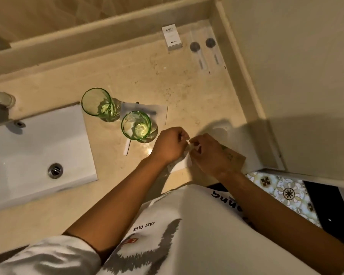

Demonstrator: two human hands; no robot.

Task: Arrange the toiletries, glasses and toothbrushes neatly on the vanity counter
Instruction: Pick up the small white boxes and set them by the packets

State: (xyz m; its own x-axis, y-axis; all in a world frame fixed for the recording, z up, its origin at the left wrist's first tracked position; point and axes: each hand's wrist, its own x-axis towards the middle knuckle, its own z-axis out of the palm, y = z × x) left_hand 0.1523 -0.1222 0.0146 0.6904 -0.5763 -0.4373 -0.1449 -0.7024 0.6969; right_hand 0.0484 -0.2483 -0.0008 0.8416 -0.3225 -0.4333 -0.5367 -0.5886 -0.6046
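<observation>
Two green-rimmed glasses stand on the beige counter (187,100), one (96,102) nearer the sink and one (136,126) beside it, over a clear wrapped item (159,112). A white toothbrush handle (127,148) pokes out below the second glass. My left hand (168,145) and my right hand (209,153) meet at the counter's front, both pinching a small white packet (182,163). A brown paper sachet (236,157) lies under my right hand. At the back right lie a white hotel box (172,38) and two wrapped toothbrushes (199,54), (214,50).
A white sink basin (28,147) with a metal drain (55,170) sits left, a tap (0,100) behind it. A raised ledge (87,38) runs along the back and a wall (296,76) closes the right. Patterned floor tiles (286,193) show past the counter's corner.
</observation>
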